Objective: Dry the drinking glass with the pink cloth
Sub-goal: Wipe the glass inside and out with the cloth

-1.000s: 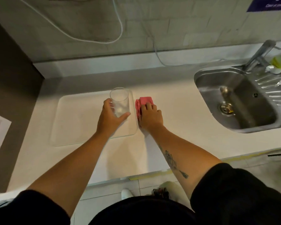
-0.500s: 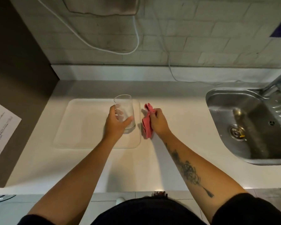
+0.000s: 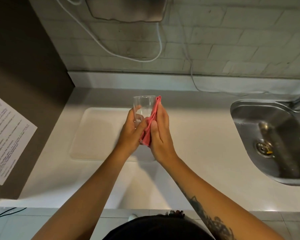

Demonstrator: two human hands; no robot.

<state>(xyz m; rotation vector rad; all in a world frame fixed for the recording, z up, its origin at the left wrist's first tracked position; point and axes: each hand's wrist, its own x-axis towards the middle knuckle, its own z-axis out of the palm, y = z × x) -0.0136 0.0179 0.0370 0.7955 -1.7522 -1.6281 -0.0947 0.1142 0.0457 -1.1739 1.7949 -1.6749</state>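
Note:
A clear drinking glass (image 3: 144, 105) is held upright in the air above the white counter, mouth up. My left hand (image 3: 131, 131) grips its lower left side. A pink cloth (image 3: 150, 126) hangs folded against the glass's right wall. My right hand (image 3: 160, 130) presses the cloth flat onto the glass with straight fingers. The base of the glass is hidden behind both hands and the cloth.
A white tray (image 3: 95, 134) lies on the white counter (image 3: 197, 139) under and left of the hands. A steel sink (image 3: 274, 141) with a tap is at the right. A dark cabinet with a paper sheet (image 3: 5, 135) stands on the left. Cables hang on the brick wall.
The glass has been lifted off the tray. My right hand picked the pink cloth off the counter and brought it against the glass's right side.

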